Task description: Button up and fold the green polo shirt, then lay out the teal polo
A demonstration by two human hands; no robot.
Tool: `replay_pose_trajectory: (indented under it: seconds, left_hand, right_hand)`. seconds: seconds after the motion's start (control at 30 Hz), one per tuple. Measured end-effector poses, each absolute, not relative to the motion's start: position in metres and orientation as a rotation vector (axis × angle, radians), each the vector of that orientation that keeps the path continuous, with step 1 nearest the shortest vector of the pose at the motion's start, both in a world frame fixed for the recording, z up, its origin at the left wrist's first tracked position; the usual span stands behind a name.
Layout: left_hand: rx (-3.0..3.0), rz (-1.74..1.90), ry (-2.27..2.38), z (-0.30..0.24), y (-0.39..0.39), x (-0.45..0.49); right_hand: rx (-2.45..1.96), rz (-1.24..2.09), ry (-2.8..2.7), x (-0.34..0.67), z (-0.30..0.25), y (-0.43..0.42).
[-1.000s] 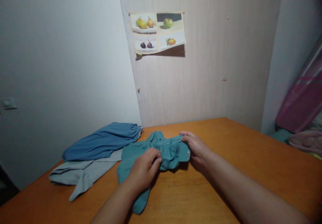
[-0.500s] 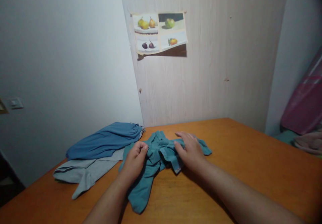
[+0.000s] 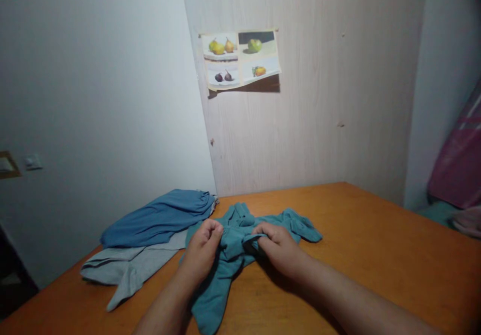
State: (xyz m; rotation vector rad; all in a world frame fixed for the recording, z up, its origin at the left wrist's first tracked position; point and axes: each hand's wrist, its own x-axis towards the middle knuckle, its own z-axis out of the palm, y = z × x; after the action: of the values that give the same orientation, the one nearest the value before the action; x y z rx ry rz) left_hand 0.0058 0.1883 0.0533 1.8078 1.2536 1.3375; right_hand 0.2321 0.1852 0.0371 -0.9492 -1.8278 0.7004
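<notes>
A crumpled teal garment [image 3: 240, 234] lies near the middle of the orange wooden table [image 3: 361, 244]. My left hand [image 3: 203, 247] is closed, pinching a fold of the teal cloth at its left side. My right hand [image 3: 276, 242] grips the same cloth just to the right, fingers curled into the fabric. One teal end [image 3: 304, 227] spreads out to the right of my right hand, and another hangs toward me below my left wrist.
A blue garment [image 3: 161, 217] lies on top of a grey one [image 3: 128, 267] at the table's left. A fruit picture [image 3: 240, 58] hangs on the wood-panel wall behind. Pink and teal fabric [image 3: 456, 169] shows at the far right, beyond the table.
My right hand let go of the bunched right end, which spread out flat, then moved left and closed on the cloth near my left hand. The view tilted slightly downward.
</notes>
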Motion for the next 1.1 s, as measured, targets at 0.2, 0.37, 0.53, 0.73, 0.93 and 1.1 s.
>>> replay_pose_trajectory:
  seconds: [0.2, 0.37, 0.53, 0.73, 0.93, 1.1]
  left_hand:
    - [2.300, 1.405, 1.356, 0.056, 0.176, 0.017]
    - [2.527, 1.349, 1.161, 0.050, 0.161, 0.036]
    - [2.346, 1.118, 1.205, 0.045, 0.159, 0.046]
    - [2.139, 1.008, 1.103, 0.052, 0.162, 0.043]
    - [2.031, 1.009, 1.113, 0.050, 0.166, 0.040]
    - [1.986, 0.980, 1.031, 0.053, 0.166, 0.041]
  right_hand:
    - [-0.897, 0.917, -1.707, 0.226, 0.039, 0.185]
    - [-0.882, 1.140, -1.512, 0.226, 0.037, 0.187]
    - [-0.885, 1.290, -1.411, 0.227, 0.040, 0.184]
    - [-0.890, 1.381, -1.369, 0.226, 0.039, 0.182]
    - [-0.877, 1.404, -1.362, 0.226, 0.037, 0.182]
    - [-0.856, 1.391, -1.382, 0.226, 0.035, 0.183]
